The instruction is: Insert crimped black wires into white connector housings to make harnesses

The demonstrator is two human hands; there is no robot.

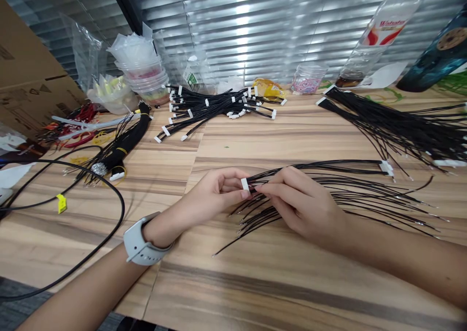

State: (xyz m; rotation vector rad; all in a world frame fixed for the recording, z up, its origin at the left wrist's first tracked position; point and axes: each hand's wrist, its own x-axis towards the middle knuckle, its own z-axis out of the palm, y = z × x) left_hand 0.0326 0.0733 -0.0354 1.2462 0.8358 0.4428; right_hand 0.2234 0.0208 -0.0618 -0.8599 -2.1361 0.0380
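Between thumb and fingers, my left hand point(215, 192) pinches a small white connector point(245, 184). Black wires point(328, 164) run from it to a second white connector point(386, 167) lying on the table at the right. Just right of the held connector, my right hand point(302, 202) is closed in a pinch on a thin black wire, its tip close to the connector; whether the tip is inside it I cannot tell. Loose black wires point(390, 202) with bare metal ends lie spread on the table under and around my right hand.
A pile of black cables with white connectors point(219, 105) lies at the back. More black wires point(401, 122) lie at the right. A plastic bottle point(379, 39), a jar point(308, 78) and stacked tubs point(142, 73) stand along the blinds. A thick black cable point(122, 209) loops at the left.
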